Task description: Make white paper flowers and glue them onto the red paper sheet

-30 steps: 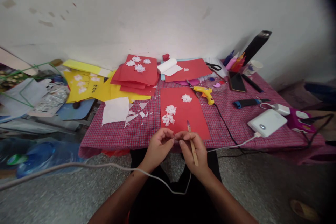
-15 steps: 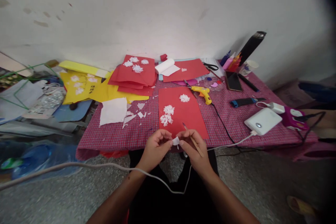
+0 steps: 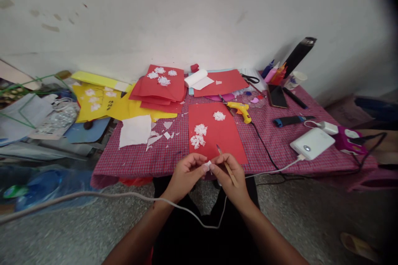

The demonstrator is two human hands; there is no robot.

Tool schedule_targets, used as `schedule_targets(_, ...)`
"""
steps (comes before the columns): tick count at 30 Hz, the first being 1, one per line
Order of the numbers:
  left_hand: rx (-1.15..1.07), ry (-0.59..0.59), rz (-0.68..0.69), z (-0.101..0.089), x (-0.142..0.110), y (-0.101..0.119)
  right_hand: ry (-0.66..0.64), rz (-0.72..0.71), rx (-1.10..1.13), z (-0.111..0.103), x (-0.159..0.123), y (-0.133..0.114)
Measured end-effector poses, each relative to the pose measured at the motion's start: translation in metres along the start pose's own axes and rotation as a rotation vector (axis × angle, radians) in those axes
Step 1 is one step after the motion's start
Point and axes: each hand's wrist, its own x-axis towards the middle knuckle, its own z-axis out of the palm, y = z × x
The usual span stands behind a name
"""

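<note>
We note the white paper piece (image 3: 208, 165) between both hands, pinched by left hand (image 3: 185, 176) and right hand (image 3: 235, 190); right also grips a brush (image 3: 229, 169).

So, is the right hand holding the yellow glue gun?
No, the right hand holds a slim wooden tool; the glue gun lies on the table.

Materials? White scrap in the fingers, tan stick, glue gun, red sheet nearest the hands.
Scrap: probably thin paper, matte; looks creased, no shine.
Stick: likely wood, dull; tan shaft, grain too small to see.
Glue gun: seemingly smooth hard plastic; even yellow, moulded-looking body.
Red sheet: paper or card, matte; evenly coloured, no glare.
</note>
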Motion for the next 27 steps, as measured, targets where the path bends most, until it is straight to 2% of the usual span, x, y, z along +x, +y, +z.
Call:
schedule_targets(12,-0.009,-0.016,0.018,-0.0018,-0.0024,-0.0026,0.04,0.023,0.077,0.0042,0.0011,-0.0058)
schedule_targets(17,-0.031,0.005,0.003,-0.0022,-0.0006,-0.0045,0.009,0.029,0.096,0.004,0.0005,-0.0046)
schedule_targets(27,0.006,-0.028,0.023,-0.0027,-0.0034,-0.0015,0.035,0.004,0.042,0.0077,0.0012,-0.0064)
